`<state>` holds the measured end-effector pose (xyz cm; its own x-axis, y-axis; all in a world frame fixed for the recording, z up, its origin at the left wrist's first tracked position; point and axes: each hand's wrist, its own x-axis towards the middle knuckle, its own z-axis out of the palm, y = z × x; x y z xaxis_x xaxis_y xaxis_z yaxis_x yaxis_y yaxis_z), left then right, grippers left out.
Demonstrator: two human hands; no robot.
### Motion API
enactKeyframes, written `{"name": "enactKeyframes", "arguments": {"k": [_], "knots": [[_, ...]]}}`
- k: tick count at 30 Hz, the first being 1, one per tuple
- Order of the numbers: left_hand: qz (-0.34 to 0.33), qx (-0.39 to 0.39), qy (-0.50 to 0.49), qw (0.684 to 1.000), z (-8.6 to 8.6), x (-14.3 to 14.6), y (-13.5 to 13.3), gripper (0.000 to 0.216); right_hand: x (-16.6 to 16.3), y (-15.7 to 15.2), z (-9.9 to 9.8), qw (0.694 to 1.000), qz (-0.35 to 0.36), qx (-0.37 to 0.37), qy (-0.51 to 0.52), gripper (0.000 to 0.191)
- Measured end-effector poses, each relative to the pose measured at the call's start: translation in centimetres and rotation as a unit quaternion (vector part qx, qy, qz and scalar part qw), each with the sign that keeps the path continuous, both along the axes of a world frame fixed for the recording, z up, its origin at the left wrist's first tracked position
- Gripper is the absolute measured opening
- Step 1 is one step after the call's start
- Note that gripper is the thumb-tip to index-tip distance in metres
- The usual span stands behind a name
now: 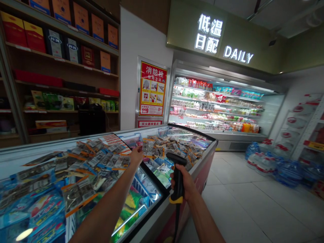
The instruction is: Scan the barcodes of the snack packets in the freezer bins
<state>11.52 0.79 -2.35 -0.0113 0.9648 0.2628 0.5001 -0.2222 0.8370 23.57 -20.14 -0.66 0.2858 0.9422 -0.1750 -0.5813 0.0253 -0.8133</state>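
Note:
My right hand [186, 182] is wrapped round the grip of a black and yellow barcode scanner [179, 180], held upright over the near rim of a chest freezer [199, 165]. A cable hangs from the scanner's base. My left arm stretches forward over the freezer, and my left hand [136, 156] is near the dark frame between the glass lids. Its fingers are drawn together; what they hold, if anything, is too small to make out. Many small packets with orange and blue edges [88, 158] lie spread across the glass on both sides of that hand.
Shelves of boxed goods [82, 20] stand at the left behind the freezer. A red and yellow poster [153, 89] hangs on the wall. A lit refrigerated display [215, 104] is at the back. Bundled water bottles [263, 162] stand on the tiled floor at right.

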Motion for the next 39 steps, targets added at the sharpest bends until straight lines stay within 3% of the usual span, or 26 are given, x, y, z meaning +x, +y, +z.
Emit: {"name": "enactKeyframes", "arguments": {"k": [3, 10, 15, 17, 19, 23, 34, 39], "knots": [[0.009, 0.023, 0.055, 0.998, 0.5, -2.1, 0.0, 0.037, 0.3, 0.0, 0.1, 1.0, -0.005, -0.001, 0.002, 0.025], [0.101, 0.087, 0.164, 0.977, 0.4, -6.8, -0.3, 0.039, -0.2, 0.1, 0.4, 1.0, -0.01, -0.017, 0.004, 0.026], [0.145, 0.11, 0.217, 0.959, 0.1, -8.4, -0.9, 0.039, -0.2, 0.2, 0.1, 1.0, -0.005, -0.002, -0.003, 0.028], [0.137, 0.156, 0.285, 0.936, -0.2, -7.9, -1.4, 0.039, -0.1, 0.2, 0.0, 1.0, -0.008, -0.002, 0.0, 0.028], [0.086, 0.192, 0.356, 0.91, -0.8, -6.9, -2.0, 0.037, -0.1, 0.2, -0.1, 1.0, -0.011, -0.006, -0.001, 0.027], [-0.001, 0.168, 0.435, 0.885, -2.0, -5.4, -2.2, 0.032, -0.1, 0.3, -0.1, 1.0, -0.01, -0.009, -0.009, 0.026], [0.052, 0.122, 0.472, 0.872, -1.9, -10.6, 0.9, 0.04, 0.8, 0.3, -0.8, 1.0, -0.02, -0.011, 0.001, 0.025], [0.071, 0.131, 0.452, 0.88, -0.4, -9.2, 0.4, 0.037, 1.1, 0.6, -0.9, 1.0, -0.009, 0.001, 0.007, 0.024]]}}
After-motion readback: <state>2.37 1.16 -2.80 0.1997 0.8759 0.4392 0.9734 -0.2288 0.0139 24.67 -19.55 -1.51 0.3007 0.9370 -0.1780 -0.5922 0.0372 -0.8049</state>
